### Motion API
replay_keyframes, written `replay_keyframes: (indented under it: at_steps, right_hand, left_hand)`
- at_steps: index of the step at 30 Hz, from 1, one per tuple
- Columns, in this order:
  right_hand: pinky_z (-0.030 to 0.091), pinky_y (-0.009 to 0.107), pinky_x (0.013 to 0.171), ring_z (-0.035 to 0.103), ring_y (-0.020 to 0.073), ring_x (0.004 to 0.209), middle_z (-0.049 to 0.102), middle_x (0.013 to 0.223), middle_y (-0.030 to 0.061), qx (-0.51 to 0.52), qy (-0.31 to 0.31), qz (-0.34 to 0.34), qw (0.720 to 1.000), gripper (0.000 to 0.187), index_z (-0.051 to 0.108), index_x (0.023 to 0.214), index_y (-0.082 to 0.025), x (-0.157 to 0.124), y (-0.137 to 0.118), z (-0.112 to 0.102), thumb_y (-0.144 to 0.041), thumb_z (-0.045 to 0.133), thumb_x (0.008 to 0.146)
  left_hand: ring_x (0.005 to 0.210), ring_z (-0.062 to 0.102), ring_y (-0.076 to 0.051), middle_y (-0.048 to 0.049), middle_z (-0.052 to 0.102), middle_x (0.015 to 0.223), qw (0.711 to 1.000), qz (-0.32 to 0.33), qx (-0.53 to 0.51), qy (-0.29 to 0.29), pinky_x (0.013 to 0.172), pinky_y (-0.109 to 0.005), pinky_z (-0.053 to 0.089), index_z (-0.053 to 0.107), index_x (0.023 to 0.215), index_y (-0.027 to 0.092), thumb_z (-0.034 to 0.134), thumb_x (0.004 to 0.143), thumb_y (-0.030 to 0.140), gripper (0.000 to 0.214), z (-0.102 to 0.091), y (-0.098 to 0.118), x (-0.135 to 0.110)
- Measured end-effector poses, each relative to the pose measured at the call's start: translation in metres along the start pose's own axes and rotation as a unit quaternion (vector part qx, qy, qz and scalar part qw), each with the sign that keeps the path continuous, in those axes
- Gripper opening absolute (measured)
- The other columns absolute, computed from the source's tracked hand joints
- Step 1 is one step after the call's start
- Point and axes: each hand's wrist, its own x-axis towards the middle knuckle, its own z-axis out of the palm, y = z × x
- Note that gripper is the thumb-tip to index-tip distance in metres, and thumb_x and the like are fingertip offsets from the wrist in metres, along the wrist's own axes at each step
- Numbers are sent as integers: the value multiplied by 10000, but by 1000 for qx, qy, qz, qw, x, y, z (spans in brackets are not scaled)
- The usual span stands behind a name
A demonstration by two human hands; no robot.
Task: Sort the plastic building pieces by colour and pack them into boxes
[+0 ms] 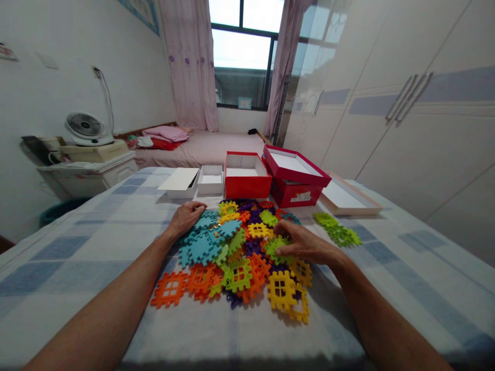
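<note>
One flat, white cardboard box (180, 194), on the blue-and-white checked cloth (96, 263), left of the open scarlet cardboard box (247, 188); cream lid (176, 179) askew. One left hand (185, 217), in front of the scarlet box and to its left, fingers close together, laid against toothed turquoise plastic squares (203, 247), perhaps to steady the stack; pinch or mere rest unclear. One small, open, white cardboard box (211, 187), just left of the scarlet box, apparently ranged for easy reach. One heap of toothed plastic pieces (249, 246), orange, yellow, purple, lime and turquoise, in front of the scarlet box, probably central for access by both hands. One toothed lime-green plastic square (274, 246), to the scarlet box's front right, under the right hand (305, 241): thumb and fingers curved about it, firmness of pinch impossible to tell. One crimson cardboard box (284, 193), right of the scarlet box; matching lid (296, 165) tilted on top, hollow side up, perhaps to save space. One loose lime-green plastic group (337, 230), farther front right of the scarlet box, probably set apart by colour.
</note>
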Motion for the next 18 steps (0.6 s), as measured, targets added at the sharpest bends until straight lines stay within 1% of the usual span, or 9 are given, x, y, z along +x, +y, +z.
replay_keyframes:
  at_steps: [3,5,8,9,11,13,14,16,18]
  right_hand:
    - [400,267,711,507,168,846,568,941,19,22,3,-11,1000,408,527,1004,-188,0,-4,3,-417,693,710]
    - [400,264,721,503,164,844,567,929,15,47,2,-26,999,394,547,987,-192,-1,-8,2,-425,697,707]
    - [398,263,705,514,158,814,584,901,9,96,-12,-37,995,357,598,972,-196,-3,-10,-4,-455,669,737]
    - [395,261,685,517,153,788,590,883,6,116,-6,-33,993,352,610,974,-198,-4,-9,-8,-472,647,756]
    - [383,260,645,515,143,736,596,843,5,139,41,-18,989,354,625,958,-194,-6,-2,-18,-505,599,793]
    - [367,262,615,507,138,702,591,805,10,128,98,-7,987,371,630,913,-180,-8,10,-27,-531,561,815]
    - [361,263,605,504,138,693,587,790,13,116,109,-5,987,384,630,888,-173,-8,17,-30,-542,546,821]
    - [360,268,594,503,143,685,585,779,20,88,94,6,992,408,630,864,-165,-7,29,-33,-558,526,823]
    - [377,279,616,521,159,714,597,812,32,48,67,16,996,408,635,868,-166,-5,37,-30,-556,525,819]
  left_hand:
    - [893,657,-221,-67,730,1017,1000,0,1,-2,819,-279,471,719,1011,161,384,775,429,490,0,1,0]
    - [898,656,-219,-60,732,1015,1000,-1,2,-2,822,-279,472,720,1011,171,389,778,426,479,0,0,0]
    - [900,656,-215,-49,735,1005,1000,-1,5,3,823,-274,472,725,1003,187,396,776,422,464,1,-2,1]
    - [899,657,-217,-52,735,1004,1000,1,6,6,823,-275,473,727,1000,183,395,775,423,467,2,-3,1]
    - [903,658,-222,-65,733,1003,1000,8,6,8,822,-280,473,727,1002,168,387,776,425,482,2,-3,2]
    - [908,658,-226,-74,732,999,1000,9,6,5,818,-283,471,724,1006,159,381,777,423,490,3,-4,2]
    - [910,657,-225,-75,732,998,1000,9,6,3,815,-282,470,723,1007,158,378,778,420,490,3,-4,2]
    - [914,656,-223,-76,732,1000,1000,8,6,0,809,-279,469,721,1007,157,377,778,415,487,2,-3,2]
    - [920,655,-224,-78,730,1008,1000,6,8,0,812,-280,469,720,1008,154,379,777,411,486,2,-2,2]
